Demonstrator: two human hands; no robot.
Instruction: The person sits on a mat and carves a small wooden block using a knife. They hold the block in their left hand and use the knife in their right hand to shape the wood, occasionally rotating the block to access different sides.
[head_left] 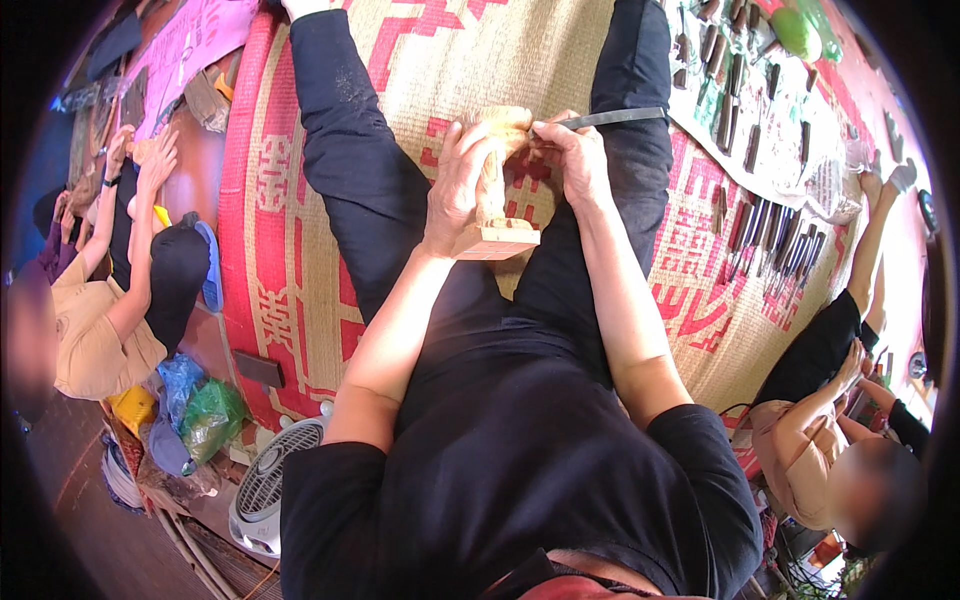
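My left hand (453,190) is closed round a carved pale wooden figure (490,190) on a square block base. It is held tilted above my lap, with the base toward me and the rounded top away. My right hand (580,165) is pinched on a long, flat grey metal file (630,117), whose free end reaches right over my right leg. The file's other end goes under my fingers beside the figure's top, so its contact with the wood is hidden.
A red and straw-coloured woven mat (400,60) lies beneath me. At right, many carving tools (735,95) rest on a plastic sheet, with more chisels (780,235) on the mat. A white fan (270,480) stands at lower left. Co-workers (110,320) sit on both sides.
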